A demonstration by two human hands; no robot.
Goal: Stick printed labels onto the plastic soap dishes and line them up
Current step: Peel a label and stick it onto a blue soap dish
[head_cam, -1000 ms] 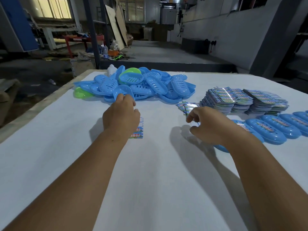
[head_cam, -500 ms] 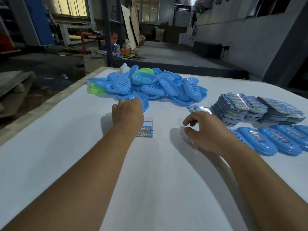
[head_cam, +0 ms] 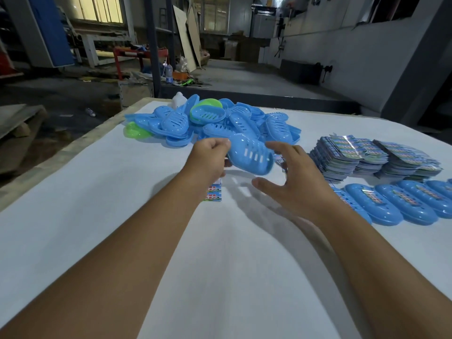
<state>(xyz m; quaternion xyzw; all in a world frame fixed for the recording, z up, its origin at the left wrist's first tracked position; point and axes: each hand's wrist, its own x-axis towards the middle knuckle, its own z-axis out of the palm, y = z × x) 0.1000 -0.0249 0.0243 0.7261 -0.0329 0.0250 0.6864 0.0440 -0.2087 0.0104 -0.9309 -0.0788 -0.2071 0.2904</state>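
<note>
Above white table (head_cam: 73,216): left hand (head_cam: 208,160) grips blue soap dish (head_cam: 249,152) by one end; right hand (head_cam: 291,182) spread, fingers relaxed, just beside dish, contact unclear.

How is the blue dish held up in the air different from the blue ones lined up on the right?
The held dish is lifted off the table, gripped by the left hand; the lined-up dishes lie flat on the table. The held dish bears no visible label; the lined-up dishes carry printed labels. Both are blue, oval and slotted.
</note>
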